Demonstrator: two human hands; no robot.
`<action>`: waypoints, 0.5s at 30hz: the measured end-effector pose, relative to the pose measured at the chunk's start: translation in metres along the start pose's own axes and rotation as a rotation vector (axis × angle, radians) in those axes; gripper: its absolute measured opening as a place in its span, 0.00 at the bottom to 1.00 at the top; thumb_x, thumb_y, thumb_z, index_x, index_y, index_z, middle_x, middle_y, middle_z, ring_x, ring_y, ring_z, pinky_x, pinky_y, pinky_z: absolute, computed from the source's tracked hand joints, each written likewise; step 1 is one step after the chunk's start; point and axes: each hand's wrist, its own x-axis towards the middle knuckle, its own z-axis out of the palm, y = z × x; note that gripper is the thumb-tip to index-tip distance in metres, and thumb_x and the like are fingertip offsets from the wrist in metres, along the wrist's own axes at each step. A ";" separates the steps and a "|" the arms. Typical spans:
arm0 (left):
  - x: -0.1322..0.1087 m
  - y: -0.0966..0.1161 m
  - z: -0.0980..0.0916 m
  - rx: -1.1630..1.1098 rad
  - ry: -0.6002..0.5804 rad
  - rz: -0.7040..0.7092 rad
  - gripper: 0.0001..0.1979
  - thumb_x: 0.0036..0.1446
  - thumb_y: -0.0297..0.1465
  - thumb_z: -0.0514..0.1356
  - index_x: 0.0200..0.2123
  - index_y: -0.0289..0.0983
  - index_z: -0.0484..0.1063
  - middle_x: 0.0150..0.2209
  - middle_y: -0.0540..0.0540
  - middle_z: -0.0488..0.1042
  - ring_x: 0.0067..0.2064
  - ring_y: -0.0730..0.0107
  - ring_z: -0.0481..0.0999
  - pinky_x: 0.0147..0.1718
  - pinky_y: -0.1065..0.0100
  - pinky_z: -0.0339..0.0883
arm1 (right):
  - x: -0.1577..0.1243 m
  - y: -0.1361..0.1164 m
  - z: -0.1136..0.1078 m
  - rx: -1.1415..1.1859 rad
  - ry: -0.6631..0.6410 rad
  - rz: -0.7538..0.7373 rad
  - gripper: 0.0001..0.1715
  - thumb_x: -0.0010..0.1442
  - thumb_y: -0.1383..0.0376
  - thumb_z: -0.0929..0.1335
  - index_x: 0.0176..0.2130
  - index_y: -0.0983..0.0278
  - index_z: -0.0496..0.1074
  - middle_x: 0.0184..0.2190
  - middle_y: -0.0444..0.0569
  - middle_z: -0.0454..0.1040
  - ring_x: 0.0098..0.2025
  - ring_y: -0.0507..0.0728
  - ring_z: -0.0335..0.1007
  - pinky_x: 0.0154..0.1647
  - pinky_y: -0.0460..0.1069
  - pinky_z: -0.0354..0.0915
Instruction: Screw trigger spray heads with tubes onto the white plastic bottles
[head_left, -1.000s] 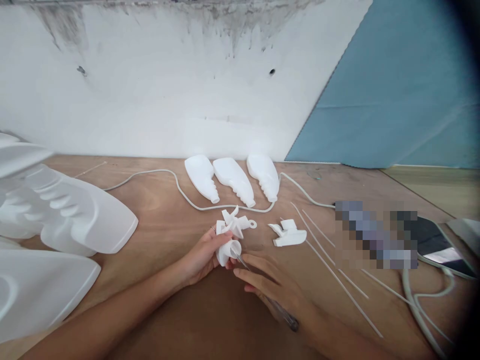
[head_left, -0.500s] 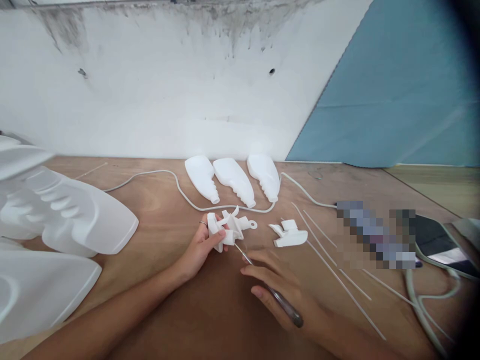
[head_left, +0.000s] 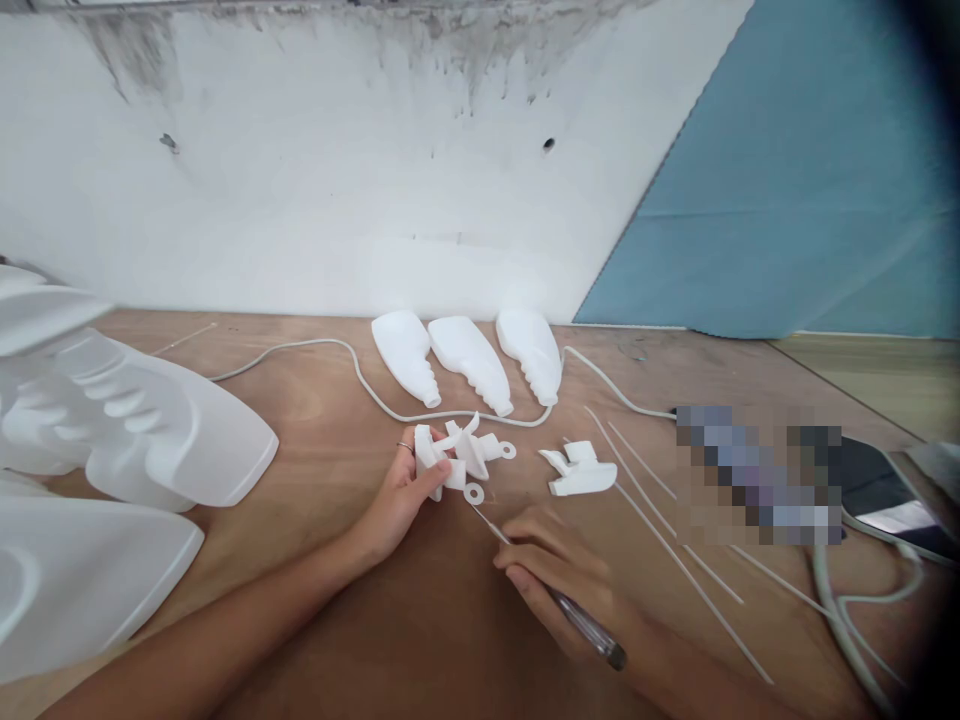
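My left hand (head_left: 397, 510) is closed around a white plastic trigger sprayer head (head_left: 426, 460), thumb pressed on its near side. Just right of it is another white sprayer part (head_left: 474, 452) with a small ring at its end; whether the hand also holds it I cannot tell. My right hand (head_left: 555, 565) grips a thin-shafted screwdriver (head_left: 592, 632) with a see-through, dark-ended handle. Its tip points at the held head, close to a white flat ring (head_left: 473, 494). Further right a separate white sprayer head (head_left: 583, 470) lies on its side on the wooden table (head_left: 315, 600).
Several white bottles lie around: small ones (head_left: 469, 362) by the wall, large ones (head_left: 172, 430) at left. A grey cable (head_left: 360, 380) runs behind my hands. Thin white tubes (head_left: 675, 530) and a dark phone-like device (head_left: 892, 490) are at right.
A white flat ring now shows beside the screwdriver tip. My right hand has drawn slightly back and right with the screwdriver, its fingers more curled. The left hand stays almost still.
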 end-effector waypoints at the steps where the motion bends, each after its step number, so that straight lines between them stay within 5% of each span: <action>1: 0.000 0.000 -0.001 0.062 0.027 0.023 0.18 0.58 0.40 0.62 0.45 0.41 0.60 0.39 0.51 0.69 0.37 0.73 0.68 0.38 0.72 0.60 | 0.001 -0.001 0.001 -0.012 -0.013 0.025 0.09 0.63 0.71 0.62 0.36 0.63 0.71 0.32 0.49 0.69 0.34 0.53 0.67 0.35 0.49 0.66; 5: 0.003 0.002 -0.006 0.374 0.119 0.097 0.15 0.60 0.40 0.59 0.47 0.40 0.61 0.38 0.51 0.68 0.38 0.71 0.67 0.41 0.71 0.60 | 0.003 0.000 0.006 -0.073 -0.034 0.163 0.12 0.65 0.69 0.61 0.32 0.63 0.69 0.29 0.47 0.67 0.33 0.53 0.65 0.35 0.48 0.64; 9: 0.011 0.004 -0.013 0.579 0.125 0.192 0.22 0.61 0.37 0.57 0.56 0.39 0.58 0.52 0.43 0.66 0.52 0.62 0.66 0.53 0.63 0.58 | 0.004 0.002 0.006 -0.142 0.092 0.264 0.18 0.67 0.68 0.60 0.24 0.62 0.61 0.24 0.44 0.63 0.28 0.52 0.61 0.32 0.48 0.62; 15: 0.017 0.007 -0.020 0.738 0.152 0.364 0.26 0.64 0.36 0.53 0.63 0.40 0.53 0.62 0.40 0.56 0.64 0.60 0.55 0.63 0.58 0.47 | 0.005 0.003 0.004 -0.088 0.143 0.366 0.10 0.67 0.65 0.60 0.36 0.61 0.68 0.31 0.47 0.67 0.34 0.54 0.66 0.36 0.49 0.65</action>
